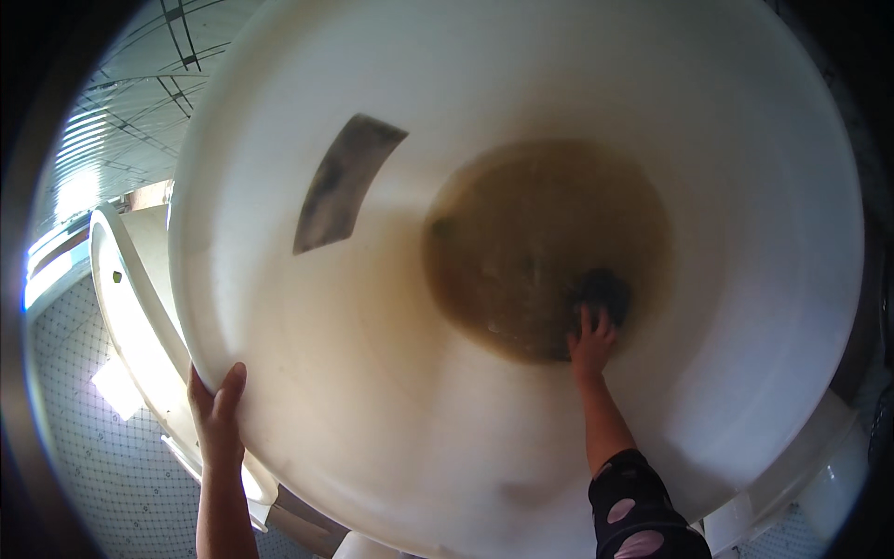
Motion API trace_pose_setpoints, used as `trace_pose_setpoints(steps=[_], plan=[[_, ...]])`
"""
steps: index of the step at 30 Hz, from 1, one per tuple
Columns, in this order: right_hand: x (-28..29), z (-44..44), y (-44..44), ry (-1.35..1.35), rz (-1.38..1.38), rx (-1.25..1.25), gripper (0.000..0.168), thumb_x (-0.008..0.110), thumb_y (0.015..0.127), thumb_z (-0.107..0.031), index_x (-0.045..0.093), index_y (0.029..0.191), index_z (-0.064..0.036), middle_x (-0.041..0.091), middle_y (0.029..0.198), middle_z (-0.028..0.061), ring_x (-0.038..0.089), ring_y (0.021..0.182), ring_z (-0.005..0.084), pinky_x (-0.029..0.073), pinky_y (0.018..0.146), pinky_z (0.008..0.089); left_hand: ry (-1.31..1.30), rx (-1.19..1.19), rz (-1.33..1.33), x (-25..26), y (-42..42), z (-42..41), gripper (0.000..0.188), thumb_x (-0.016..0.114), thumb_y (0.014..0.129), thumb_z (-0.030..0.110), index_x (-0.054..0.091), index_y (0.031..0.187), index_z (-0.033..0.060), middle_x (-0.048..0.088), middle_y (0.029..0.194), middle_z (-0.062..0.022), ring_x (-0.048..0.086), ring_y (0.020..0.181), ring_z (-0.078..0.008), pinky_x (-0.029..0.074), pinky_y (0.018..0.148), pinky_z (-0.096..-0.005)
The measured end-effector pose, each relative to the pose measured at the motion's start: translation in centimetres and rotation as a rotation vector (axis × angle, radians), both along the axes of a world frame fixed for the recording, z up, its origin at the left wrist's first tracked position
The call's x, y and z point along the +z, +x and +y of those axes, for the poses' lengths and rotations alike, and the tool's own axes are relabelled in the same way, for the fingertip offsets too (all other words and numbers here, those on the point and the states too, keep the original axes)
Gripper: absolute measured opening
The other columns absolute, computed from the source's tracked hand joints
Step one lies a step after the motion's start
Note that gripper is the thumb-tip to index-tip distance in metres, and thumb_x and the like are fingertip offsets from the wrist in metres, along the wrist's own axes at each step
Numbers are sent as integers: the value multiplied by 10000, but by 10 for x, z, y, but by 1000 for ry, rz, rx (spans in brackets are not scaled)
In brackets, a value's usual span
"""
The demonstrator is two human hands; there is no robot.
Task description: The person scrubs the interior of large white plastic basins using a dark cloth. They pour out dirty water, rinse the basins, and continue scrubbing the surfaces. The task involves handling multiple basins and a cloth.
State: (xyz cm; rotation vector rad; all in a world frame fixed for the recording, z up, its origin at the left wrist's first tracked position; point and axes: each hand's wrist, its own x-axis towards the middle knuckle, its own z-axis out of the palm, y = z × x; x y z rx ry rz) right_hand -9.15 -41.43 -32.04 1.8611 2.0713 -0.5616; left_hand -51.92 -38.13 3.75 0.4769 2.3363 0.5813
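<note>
Before me a large round white plastic tub fills most of the view, its wide mouth facing me. At its bottom lies a round brown area, murky like dirty water or heavy staining; I cannot tell which. My left hand grips the tub's left rim, thumb on the inner side. Deep inside, my right hand has its fingers on a dark, rounded bundle, perhaps a rag or scrubber, at the lower right edge of the brown area. The fingertips partly blend into it.
A dark rectangular patch shows on the tub's left inner wall. Beside the tub on the left stands another white container, a small green bit inside it. Patterned tile floor lies at lower left, and tiled wall rises at upper left.
</note>
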Motion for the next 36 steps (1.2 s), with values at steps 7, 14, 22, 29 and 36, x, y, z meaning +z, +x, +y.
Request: trace_pose_setpoints(steps=[7,14,22,29,36], plan=[[-76,84,-13,-79,-46,41,419,622,699,-306,564,1047,-80,583,955,132,544,884,298,423,764,438,67,-44,132,-6,5,1,561,623,714,271,419,1122,-56,544,891,-158,536,841,-236,448,739,-333],[-121,138,-126,60,-221,457,197,484,775,-211,618,868,-100,589,886,124,564,825,259,440,733,388,72,-35,179,-10,3,-2,573,625,705,309,425,1095,-61,539,859,-156,536,809,-236,452,713,-326],[-76,24,-114,-279,798,-55,532,608,682,-91,446,1187,-46,448,1192,203,402,1137,335,333,940,390,51,-35,148,-7,1,-4,571,622,711,310,424,1109,-49,538,874,-157,529,822,-235,447,722,-331],[-76,62,-9,-414,42,-166,394,546,758,-191,479,1117,-44,469,1173,167,444,1086,305,355,908,395,69,-32,119,-8,0,-4,572,622,714,307,420,1118,-42,535,923,-157,518,844,-231,427,747,-333],[-113,102,-129,-569,-116,242,301,495,783,-220,553,1030,-57,491,1145,155,488,1036,273,382,874,423,68,-33,120,-11,-2,-6,595,626,710,307,402,1121,-60,522,925,-161,512,860,-232,419,759,-325]])
